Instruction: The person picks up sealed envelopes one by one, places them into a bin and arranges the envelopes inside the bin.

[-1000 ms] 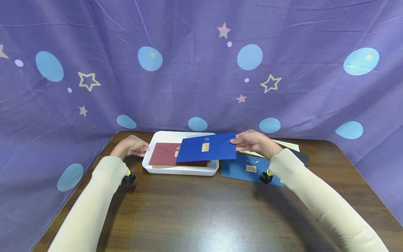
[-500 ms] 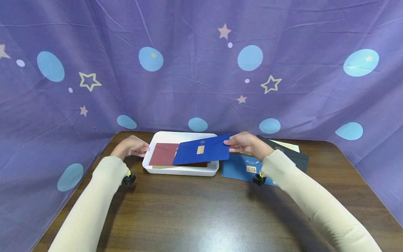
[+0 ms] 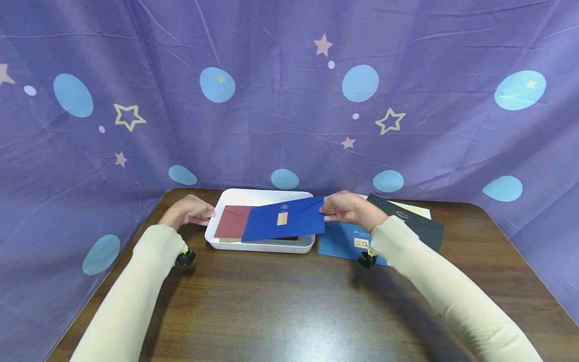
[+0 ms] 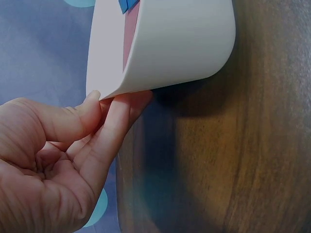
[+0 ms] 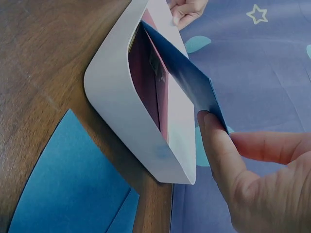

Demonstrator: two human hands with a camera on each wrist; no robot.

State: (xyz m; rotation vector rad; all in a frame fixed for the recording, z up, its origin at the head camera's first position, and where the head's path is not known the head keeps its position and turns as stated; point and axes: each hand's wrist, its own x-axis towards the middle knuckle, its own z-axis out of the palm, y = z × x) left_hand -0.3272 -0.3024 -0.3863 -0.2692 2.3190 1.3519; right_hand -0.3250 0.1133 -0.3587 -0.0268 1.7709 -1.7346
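My right hand pinches the right edge of a blue envelope that bears a small patterned sticker. The envelope is held tilted over a white tray; its left end reaches down into the tray, as the right wrist view shows. Inside the tray lie a dark red envelope and a tan one under it. With thumb and fingers my left hand grips the tray's left rim, seen closely in the left wrist view.
Right of the tray a medium-blue envelope lies on the wooden table. Beside it are a black envelope and a cream one, partly overlapped. A purple curtain with stars hangs behind the table.
My right hand has moved left and slightly down with the blue envelope, which covers more of the tray. The black envelope shows more behind my wrist. My left hand stays on the rim.
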